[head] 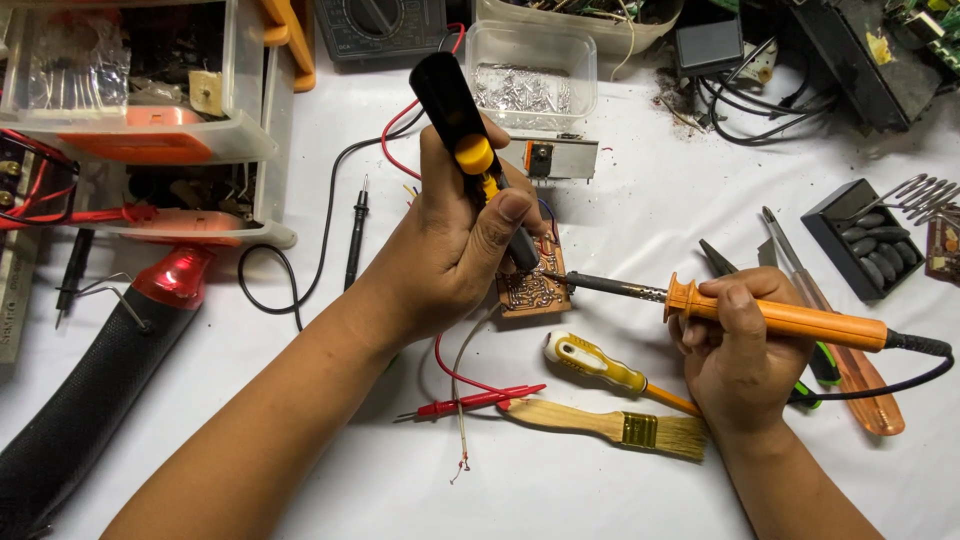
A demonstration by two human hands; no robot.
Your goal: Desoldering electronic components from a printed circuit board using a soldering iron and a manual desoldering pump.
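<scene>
My left hand (pixel 455 250) grips a black desoldering pump (pixel 450 105) with a yellow button, held upright with its tip down on a small brown circuit board (pixel 535 292). My right hand (pixel 735 350) holds an orange-handled soldering iron (pixel 790 320) level, and its dark metal tip touches the board's right edge beside the pump's tip. The board lies copper side up on the white table, partly hidden under my left fingers. Red and black wires run out from beneath the left hand.
A wooden brush (pixel 610 425), a yellow-handled screwdriver (pixel 600 365) and a red probe (pixel 475 400) lie in front. A black probe (pixel 356 235), a clear box of parts (pixel 528 80), a heat sink (pixel 560 158), drawers (pixel 150 110), an iron stand (pixel 870 240) and cables ring the work spot.
</scene>
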